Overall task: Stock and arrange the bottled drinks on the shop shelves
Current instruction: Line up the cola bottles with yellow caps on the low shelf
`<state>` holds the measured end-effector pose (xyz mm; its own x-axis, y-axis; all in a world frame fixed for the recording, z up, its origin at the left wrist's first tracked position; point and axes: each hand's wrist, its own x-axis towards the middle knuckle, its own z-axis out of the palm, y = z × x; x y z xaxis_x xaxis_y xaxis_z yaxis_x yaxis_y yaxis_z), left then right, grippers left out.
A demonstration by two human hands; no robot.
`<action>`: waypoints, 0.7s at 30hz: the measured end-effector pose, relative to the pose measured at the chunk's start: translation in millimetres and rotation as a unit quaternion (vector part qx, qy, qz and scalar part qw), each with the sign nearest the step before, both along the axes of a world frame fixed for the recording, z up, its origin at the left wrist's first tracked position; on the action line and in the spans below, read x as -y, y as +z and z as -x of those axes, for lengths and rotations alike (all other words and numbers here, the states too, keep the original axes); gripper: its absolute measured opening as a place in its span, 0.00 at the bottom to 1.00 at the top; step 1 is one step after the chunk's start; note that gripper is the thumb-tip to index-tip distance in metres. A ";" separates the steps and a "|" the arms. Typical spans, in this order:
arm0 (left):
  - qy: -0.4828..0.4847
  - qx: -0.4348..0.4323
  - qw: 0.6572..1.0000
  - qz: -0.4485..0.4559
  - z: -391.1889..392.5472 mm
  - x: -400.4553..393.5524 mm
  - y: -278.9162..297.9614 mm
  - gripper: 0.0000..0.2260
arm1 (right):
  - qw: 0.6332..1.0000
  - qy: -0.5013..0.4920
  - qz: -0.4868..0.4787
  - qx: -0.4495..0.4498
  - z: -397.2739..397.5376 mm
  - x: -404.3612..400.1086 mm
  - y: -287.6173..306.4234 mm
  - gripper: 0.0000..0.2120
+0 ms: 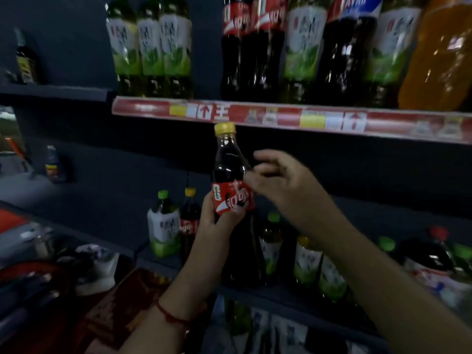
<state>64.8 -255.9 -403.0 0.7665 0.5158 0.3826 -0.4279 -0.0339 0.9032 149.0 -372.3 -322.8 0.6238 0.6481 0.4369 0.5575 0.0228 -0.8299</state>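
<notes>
My left hand (217,226) grips a cola bottle (228,169) with a yellow cap and red label, holding it upright in front of the middle shelf. My right hand (278,182) hovers just right of the bottle's shoulder, its fingers loosely curled and at or near the label's edge, holding nothing. On the middle shelf (255,290) stand a green tea bottle (163,226), a small cola bottle (189,221) and several more tea bottles (306,261). The upper shelf (255,113) carries large tea, cola and orange drink bottles.
A red price strip runs along the upper shelf's front edge. A big cola bottle (431,261) with a red cap stands at the right of the middle shelf. Small dark bottles (53,164) sit on side shelves at left. Packaged goods lie at lower left.
</notes>
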 end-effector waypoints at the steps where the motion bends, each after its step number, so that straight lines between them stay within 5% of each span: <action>1: -0.015 -0.005 0.999 0.043 -1.3 2.5 -11.1 0.24 | 0.999 0.009 0.034 -0.013 -2.3 3.4 -23.6 0.22; 5: -0.049 -0.091 0.984 0.148 -0.5 14.8 -48.3 0.08 | 0.982 0.070 0.134 -0.117 2.1 19.7 -100.8 0.26; 11: -0.074 -0.170 0.973 0.134 2.1 37.0 -100.5 0.17 | 0.977 -0.012 0.196 -0.085 5.6 35.1 -186.0 0.31; 15: -0.076 -0.216 0.969 0.091 2.6 42.3 -129.1 0.17 | 0.971 -0.060 0.223 -0.069 0.5 43.5 -226.5 0.31; 21: -0.048 -0.252 0.965 -0.056 -15.4 40.1 -152.2 0.14 | 0.970 -0.095 0.156 -0.159 -4.4 58.8 -267.6 0.31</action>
<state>80.2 -295.9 -555.2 0.9117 0.4107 -0.0019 0.0587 -0.1258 0.9903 153.4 -431.0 -590.4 0.8156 0.5785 0.0048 0.2424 -0.3342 -0.9108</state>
